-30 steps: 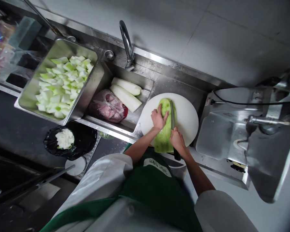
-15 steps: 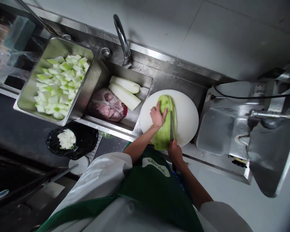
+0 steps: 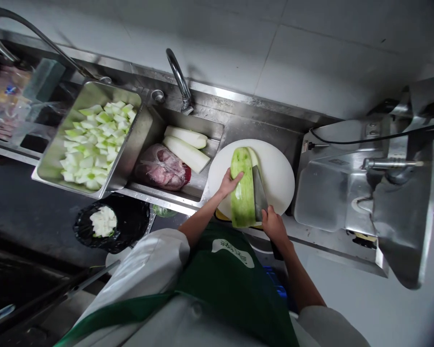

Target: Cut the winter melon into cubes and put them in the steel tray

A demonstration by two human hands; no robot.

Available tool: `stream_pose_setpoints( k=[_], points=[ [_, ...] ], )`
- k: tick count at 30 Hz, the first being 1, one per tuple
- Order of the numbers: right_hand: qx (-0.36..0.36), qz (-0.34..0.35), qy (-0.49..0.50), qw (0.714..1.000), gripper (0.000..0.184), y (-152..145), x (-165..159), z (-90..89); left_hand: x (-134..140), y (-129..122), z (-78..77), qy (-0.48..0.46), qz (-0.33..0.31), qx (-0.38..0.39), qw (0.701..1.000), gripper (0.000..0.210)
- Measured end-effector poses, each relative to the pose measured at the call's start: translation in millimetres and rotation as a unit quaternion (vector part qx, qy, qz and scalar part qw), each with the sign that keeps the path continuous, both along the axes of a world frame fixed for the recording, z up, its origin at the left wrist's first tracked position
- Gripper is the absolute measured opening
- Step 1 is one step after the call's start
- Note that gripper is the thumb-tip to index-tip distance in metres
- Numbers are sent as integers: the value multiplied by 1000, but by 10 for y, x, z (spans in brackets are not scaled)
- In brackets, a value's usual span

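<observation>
A long, peeled light-green piece of winter melon lies on the round white cutting board. My left hand grips its left side, thumb on top and fingers along the edge. In my right hand is the handle of a cleaver; its broad blade leans against the melon's right side. Behind the blade, a paler strip of melon shows along the far right edge. How deep the blade sits in the melon is hidden.
Left of the board, a sink holds two white melon lengths and bagged meat. A deep steel pan of melon chunks stands farther left, above a black-lined bin. A steel slicing machine is at right.
The cleaver has swung outward to the right, its blade now tilted and showing its flat side. My left hand has shifted from the melon's top to its left edge. The view has moved slightly.
</observation>
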State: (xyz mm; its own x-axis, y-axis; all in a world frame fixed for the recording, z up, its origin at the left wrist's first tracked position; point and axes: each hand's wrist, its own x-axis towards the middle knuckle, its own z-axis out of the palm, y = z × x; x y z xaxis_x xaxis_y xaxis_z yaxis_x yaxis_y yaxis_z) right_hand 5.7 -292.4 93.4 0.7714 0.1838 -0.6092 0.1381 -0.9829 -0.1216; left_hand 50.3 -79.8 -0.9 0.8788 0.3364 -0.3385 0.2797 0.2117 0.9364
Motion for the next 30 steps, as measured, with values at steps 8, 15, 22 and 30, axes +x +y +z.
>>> stream_pose_setpoints(
  k=[8, 15, 22, 30],
  points=[
    [-4, -11, -93, 996, 29, 452, 191, 410, -41, -90, 32, -5, 25, 44, 999, 46],
    [-10, 5, -61, 998, 28, 732, 335, 493, -9, -54, -58, -69, 27, 58, 996, 60],
    [-31, 20, -53, 998, 25, 740, 496, 517, 43, -186, 4, -67, 12, 188, 980, 58],
    [-14, 10, -67, 998, 22, 503, 634, 398, 44, -218, 16, -68, 8, 205, 976, 64]
  ],
)
